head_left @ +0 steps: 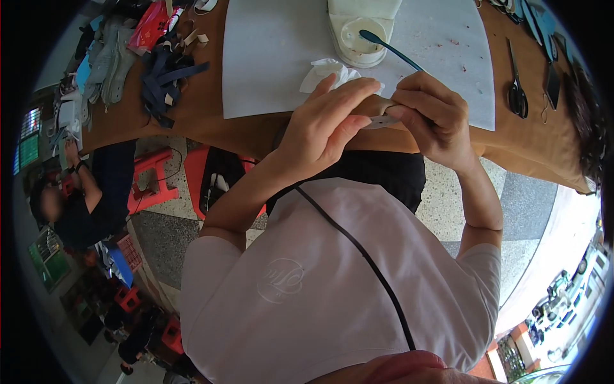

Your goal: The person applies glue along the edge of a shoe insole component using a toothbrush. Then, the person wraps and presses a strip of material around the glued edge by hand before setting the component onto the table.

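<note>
Speckled floor tiles (451, 189) and red stools (150, 181) are seen around a brown-covered surface (256, 131); at its far left end, another person (80, 205) is seated. On the surface a pale mat (268, 64) is laid, partly covered by a white stand (362, 13) with a round dish (364, 41). A teal stick (400, 56) is rested with its tip in the dish. White tissue (326, 72) is placed just below, near the fingers. Hands are held close together at the mat's near edge: a small pale piece (382, 120), too small to identify, is pinched by the right hand (435, 118), the left hand (320, 125) being held beside it, fingers extended. Scissors (517, 96) are set right; dark straps (167, 80), left.
</note>
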Action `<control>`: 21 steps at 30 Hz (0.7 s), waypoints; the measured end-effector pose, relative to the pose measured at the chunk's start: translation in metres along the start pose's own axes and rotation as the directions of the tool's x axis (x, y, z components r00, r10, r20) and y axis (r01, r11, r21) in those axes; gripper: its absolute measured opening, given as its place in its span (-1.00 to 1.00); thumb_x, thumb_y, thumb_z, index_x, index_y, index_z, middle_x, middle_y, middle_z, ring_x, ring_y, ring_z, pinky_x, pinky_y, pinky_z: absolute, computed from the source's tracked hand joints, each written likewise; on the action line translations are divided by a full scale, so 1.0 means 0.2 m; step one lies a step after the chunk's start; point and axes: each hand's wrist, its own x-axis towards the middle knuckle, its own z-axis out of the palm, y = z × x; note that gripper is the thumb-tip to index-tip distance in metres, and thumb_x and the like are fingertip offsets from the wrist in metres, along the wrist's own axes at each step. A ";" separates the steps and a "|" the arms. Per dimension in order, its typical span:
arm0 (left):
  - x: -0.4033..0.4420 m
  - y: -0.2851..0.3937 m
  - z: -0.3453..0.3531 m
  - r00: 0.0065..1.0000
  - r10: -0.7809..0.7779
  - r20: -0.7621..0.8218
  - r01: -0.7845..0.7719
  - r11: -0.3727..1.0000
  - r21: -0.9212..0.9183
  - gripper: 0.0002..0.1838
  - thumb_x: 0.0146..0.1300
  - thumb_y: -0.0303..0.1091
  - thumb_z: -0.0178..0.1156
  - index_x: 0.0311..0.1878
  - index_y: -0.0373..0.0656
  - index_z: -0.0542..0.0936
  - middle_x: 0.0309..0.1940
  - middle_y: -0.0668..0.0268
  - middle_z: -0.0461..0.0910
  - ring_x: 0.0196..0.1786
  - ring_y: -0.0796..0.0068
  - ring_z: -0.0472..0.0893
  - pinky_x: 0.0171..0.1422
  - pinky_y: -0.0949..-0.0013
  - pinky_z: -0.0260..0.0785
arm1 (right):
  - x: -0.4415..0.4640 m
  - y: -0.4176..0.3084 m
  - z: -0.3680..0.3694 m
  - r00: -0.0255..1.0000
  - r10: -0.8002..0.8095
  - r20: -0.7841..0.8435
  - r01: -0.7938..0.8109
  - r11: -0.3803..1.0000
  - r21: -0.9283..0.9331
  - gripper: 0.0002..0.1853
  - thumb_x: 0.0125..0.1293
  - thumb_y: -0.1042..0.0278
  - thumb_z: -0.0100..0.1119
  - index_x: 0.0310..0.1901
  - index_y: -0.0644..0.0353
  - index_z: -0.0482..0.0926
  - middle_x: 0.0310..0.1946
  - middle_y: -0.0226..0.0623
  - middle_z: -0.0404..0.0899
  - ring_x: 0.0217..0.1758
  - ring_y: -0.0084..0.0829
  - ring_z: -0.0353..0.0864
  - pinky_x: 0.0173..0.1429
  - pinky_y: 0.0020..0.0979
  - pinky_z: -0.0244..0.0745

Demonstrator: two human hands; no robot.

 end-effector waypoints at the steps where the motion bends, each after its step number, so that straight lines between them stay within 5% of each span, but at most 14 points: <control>1: 0.00 0.00 0.02 1.000 -0.003 -0.002 0.003 1.000 0.002 -0.71 0.05 -0.47 0.05 -0.11 -0.24 0.37 -0.28 0.28 0.50 -0.33 0.28 0.53 0.08 0.20 0.17 | 0.00 -0.01 0.00 1.000 -0.010 0.010 0.010 1.000 -0.016 -0.93 -0.15 0.62 0.14 -0.53 0.33 0.49 -0.59 -0.29 0.38 -0.63 -0.44 0.38 -0.58 -0.52 0.25; 9: 0.00 -0.01 0.05 0.998 -0.054 0.028 0.056 0.994 -0.095 -0.82 0.04 -0.49 0.05 -0.25 -0.28 0.40 -0.55 0.18 0.49 -0.55 0.34 0.52 -0.53 0.47 0.31 | 0.00 -0.02 0.01 0.999 0.030 0.029 -0.031 0.999 0.035 -0.90 -0.13 0.61 0.13 -0.49 0.34 0.50 -0.57 -0.28 0.39 -0.58 -0.42 0.40 -0.53 -0.52 0.27; 12: 0.01 -0.01 0.02 0.995 -0.093 0.039 0.096 0.990 -0.098 -0.84 0.10 -0.49 -0.01 -0.24 -0.31 0.45 -0.62 0.26 0.47 -0.59 0.58 0.46 -0.46 0.62 0.27 | 0.02 -0.02 0.00 0.992 0.085 0.098 -0.098 0.987 0.126 -0.93 -0.06 0.60 0.10 -0.46 0.36 0.48 -0.53 -0.27 0.39 -0.51 -0.47 0.39 -0.46 -0.55 0.27; 17: 0.00 -0.03 0.00 0.991 -0.133 0.036 0.136 0.981 -0.135 -0.84 0.09 -0.50 -0.01 -0.26 -0.32 0.47 -0.62 0.29 0.48 -0.58 0.67 0.43 -0.48 0.65 0.24 | 0.02 0.00 -0.04 0.963 0.175 0.203 -0.231 0.926 0.298 -0.91 0.04 0.56 0.04 -0.39 0.34 0.49 -0.51 -0.35 0.43 -0.48 -0.54 0.41 -0.38 -0.60 0.29; 21: 0.01 -0.02 -0.03 0.987 -0.157 0.019 0.158 0.975 -0.155 -0.84 0.10 -0.49 -0.04 -0.28 -0.34 0.47 -0.62 0.34 0.48 -0.58 0.71 0.39 -0.49 0.68 0.21 | 0.00 0.02 -0.07 0.897 0.365 0.250 -0.442 0.720 0.536 -0.93 0.11 0.52 0.01 -0.34 0.27 0.44 -0.52 -0.50 0.38 -0.52 -0.74 0.29 -0.49 -0.69 0.18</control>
